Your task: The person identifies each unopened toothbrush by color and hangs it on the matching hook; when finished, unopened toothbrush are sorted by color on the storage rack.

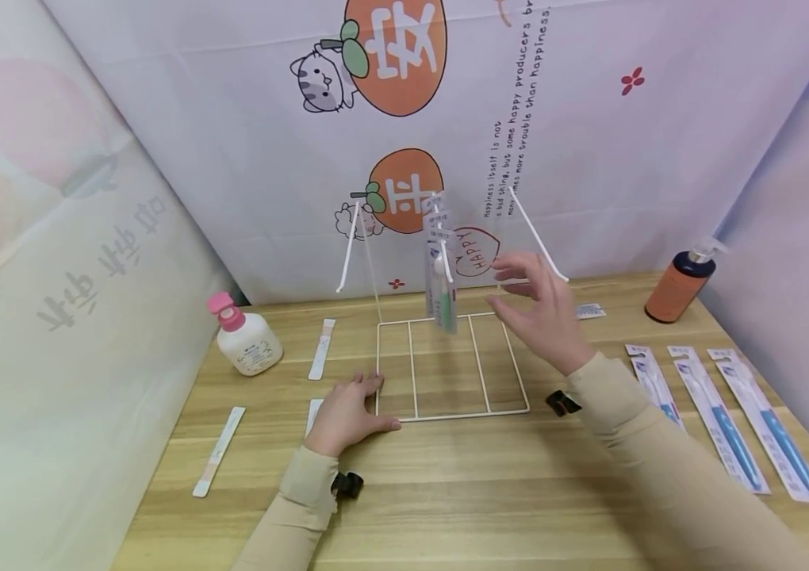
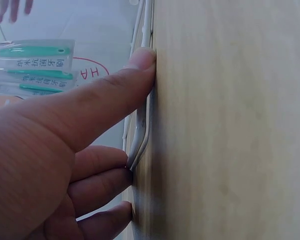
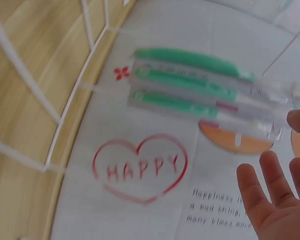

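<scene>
A white wire display rack stands on the wooden table, its base flat and three prongs reaching forward above. On the middle prong hang several packaged toothbrushes with green handles, also seen in the right wrist view as green-handled packs. My left hand grips the base's front left corner; in the left wrist view the thumb presses the wire, other fingers further along it. My right hand is raised between the middle and right prongs, fingers spread and holding nothing, right of the hanging packs.
Three blue-handled toothbrush packs lie at right, near an orange pump bottle. At left are a white bottle with pink pump and narrow sachets. A small pack lies behind the right hand. A printed cloth backs the table.
</scene>
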The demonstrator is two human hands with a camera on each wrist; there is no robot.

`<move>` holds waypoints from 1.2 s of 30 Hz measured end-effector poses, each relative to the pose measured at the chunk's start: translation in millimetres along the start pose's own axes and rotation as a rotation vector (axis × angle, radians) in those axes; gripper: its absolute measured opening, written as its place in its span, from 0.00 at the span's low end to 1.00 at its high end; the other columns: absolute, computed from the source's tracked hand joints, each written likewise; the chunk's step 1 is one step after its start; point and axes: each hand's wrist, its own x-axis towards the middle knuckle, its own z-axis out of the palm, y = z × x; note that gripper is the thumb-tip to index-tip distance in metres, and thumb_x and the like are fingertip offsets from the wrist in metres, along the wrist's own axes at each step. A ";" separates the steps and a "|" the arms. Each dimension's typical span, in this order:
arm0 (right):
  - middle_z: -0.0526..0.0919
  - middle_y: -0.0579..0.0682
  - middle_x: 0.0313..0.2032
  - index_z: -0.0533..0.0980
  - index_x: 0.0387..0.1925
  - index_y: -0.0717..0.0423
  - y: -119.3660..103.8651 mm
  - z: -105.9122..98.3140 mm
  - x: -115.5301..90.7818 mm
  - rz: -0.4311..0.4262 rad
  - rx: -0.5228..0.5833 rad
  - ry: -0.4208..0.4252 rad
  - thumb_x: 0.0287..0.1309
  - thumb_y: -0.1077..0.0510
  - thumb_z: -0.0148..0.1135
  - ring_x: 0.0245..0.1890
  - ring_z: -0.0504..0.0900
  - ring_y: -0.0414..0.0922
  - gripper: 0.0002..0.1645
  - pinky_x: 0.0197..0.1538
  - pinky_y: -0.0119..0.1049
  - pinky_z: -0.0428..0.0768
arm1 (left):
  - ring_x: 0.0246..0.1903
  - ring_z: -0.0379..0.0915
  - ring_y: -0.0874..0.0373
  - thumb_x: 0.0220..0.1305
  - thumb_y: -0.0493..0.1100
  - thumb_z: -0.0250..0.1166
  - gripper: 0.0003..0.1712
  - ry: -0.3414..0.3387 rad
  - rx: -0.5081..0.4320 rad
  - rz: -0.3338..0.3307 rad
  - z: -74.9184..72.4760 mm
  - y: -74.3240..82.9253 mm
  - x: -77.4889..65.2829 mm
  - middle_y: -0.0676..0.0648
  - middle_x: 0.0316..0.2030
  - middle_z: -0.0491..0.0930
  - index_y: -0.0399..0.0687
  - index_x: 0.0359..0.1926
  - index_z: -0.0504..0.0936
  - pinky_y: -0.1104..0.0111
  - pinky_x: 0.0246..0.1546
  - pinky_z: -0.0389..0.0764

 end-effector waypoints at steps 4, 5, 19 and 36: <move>0.83 0.60 0.56 0.79 0.59 0.69 12.5 -36.2 -11.7 0.056 -0.014 0.025 0.49 0.83 0.77 0.50 0.87 0.43 0.34 0.51 0.28 0.86 | 0.69 0.69 0.24 0.53 0.65 0.84 0.52 0.007 0.009 0.002 0.4 -0.9 -0.4 0.34 0.73 0.74 0.45 0.74 0.80 0.39 0.66 0.75; 0.82 0.60 0.56 0.79 0.60 0.69 15.9 -46.4 -15.0 0.068 -0.028 0.025 0.48 0.83 0.77 0.50 0.86 0.39 0.35 0.50 0.27 0.86 | 0.69 0.69 0.23 0.53 0.65 0.84 0.52 0.006 0.008 0.001 0.4 -1.2 -0.5 0.33 0.73 0.73 0.45 0.74 0.80 0.39 0.66 0.75; 0.80 0.58 0.61 0.72 0.76 0.53 84.0 -214.4 -73.4 0.500 -0.379 -0.397 0.64 0.55 0.80 0.46 0.81 0.28 0.43 0.38 0.25 0.82 | 0.70 0.68 0.23 0.53 0.65 0.84 0.54 0.004 0.006 -0.005 -2.3 -1.6 2.2 0.26 0.72 0.71 0.43 0.74 0.79 0.39 0.66 0.74; 0.84 0.63 0.63 0.80 0.71 0.52 148.9 -233.9 -144.0 0.560 -0.456 -0.599 0.62 0.44 0.81 0.61 0.78 0.59 0.39 0.54 0.47 0.78 | 0.71 0.66 0.22 0.53 0.65 0.84 0.54 -0.007 0.003 -0.007 0.4 0.5 0.3 0.27 0.72 0.71 0.43 0.74 0.78 0.38 0.68 0.73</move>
